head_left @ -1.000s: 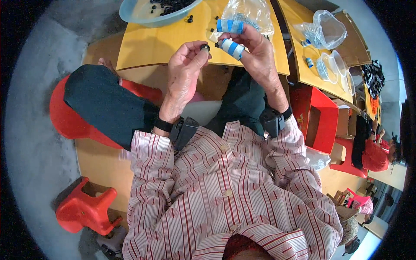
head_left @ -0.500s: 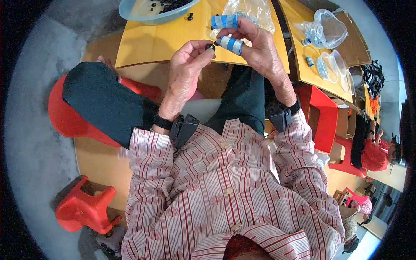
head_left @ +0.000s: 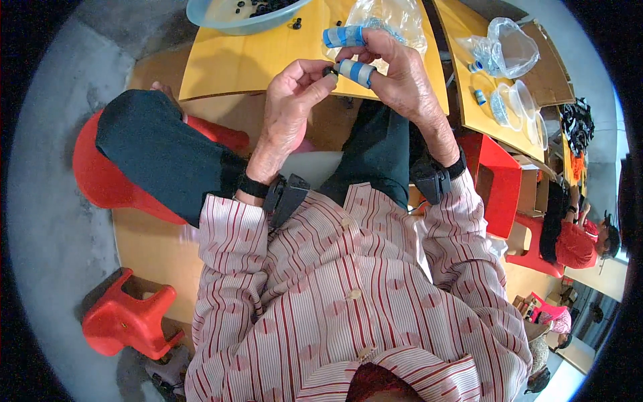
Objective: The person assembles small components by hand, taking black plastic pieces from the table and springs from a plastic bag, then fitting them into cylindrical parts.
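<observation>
My left hand (head_left: pixel 295 94) pinches a small round black part (head_left: pixel 328 71) between thumb and forefinger, above the table's near edge. Close against it on the right is my right hand (head_left: pixel 402 80), whose thumb and forefinger are wrapped in blue and white tape. The taped thumb tip meets the black part, while the taped forefinger stretches out apart above it. The other right fingers curl in behind the thumb, and whatever they grip there is hidden. Another small black part (head_left: pixel 297 24) lies on the yellow table (head_left: pixel 241 67) past my left hand.
A pale blue basin (head_left: pixel 251 25) of black parts stands at the table's far left. Behind my right hand lies a clear plastic bag (head_left: pixel 408 23). Rightward, a second table (head_left: pixel 469 100) carries plastic tubs and tape rolls. A red stool (head_left: pixel 127 315) stands left; a person in red (head_left: pixel 576 244) sits far right.
My two hands have come slightly closer, so the right thumb tip now meets the black part in my left fingers. The view has shifted a little.
</observation>
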`<state>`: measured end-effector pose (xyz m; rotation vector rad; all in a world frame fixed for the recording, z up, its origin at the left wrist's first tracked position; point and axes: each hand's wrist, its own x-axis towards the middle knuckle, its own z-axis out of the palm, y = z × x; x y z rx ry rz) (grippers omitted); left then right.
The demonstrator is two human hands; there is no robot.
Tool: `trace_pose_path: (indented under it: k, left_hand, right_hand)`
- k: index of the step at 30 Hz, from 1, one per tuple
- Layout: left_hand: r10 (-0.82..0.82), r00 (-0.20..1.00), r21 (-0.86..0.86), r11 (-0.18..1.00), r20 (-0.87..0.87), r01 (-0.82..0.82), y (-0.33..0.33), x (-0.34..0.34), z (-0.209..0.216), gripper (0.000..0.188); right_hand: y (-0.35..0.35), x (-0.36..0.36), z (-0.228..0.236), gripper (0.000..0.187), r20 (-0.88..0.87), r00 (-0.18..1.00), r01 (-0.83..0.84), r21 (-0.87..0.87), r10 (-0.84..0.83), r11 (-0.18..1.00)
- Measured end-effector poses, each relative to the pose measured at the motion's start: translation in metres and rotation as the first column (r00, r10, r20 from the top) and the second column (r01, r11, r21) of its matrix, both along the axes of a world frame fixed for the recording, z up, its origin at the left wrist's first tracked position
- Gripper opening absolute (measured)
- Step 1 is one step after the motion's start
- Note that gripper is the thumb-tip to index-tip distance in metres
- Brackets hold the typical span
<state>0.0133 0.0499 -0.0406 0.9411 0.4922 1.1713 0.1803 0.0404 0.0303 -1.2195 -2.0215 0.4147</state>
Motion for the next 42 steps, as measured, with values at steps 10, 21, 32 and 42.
trace_pose_path:
  k: [10,21,32,42]
  left_hand:
    - [-0.023,0.991,0.074,0.997,-0.133,0.033,-0.002,-0.002,0.006,0.020]
    - [0.063,0.943,0.198,0.980,-0.327,0.003,-0.002,-0.003,0.005,0.020]
    - [0.061,0.889,0.211,0.977,-0.453,0.040,-0.004,-0.004,0.009,0.022]
    - [-0.054,0.948,0.037,0.997,-0.313,0.069,-0.002,-0.007,0.006,0.023]
  right_hand:
    - [-0.002,0.002,-0.006,0.022,-0.113,0.993,-0.046,-0.044,0.041,0.998]
    - [-0.001,0.005,-0.014,0.034,0.083,0.996,-0.046,0.219,0.029,0.975]
    - [-0.002,0.002,-0.014,0.029,0.135,0.991,-0.041,0.246,0.007,0.968]
    - [-0.011,0.000,-0.012,0.023,0.008,1.000,0.011,0.031,-0.012,0.999]
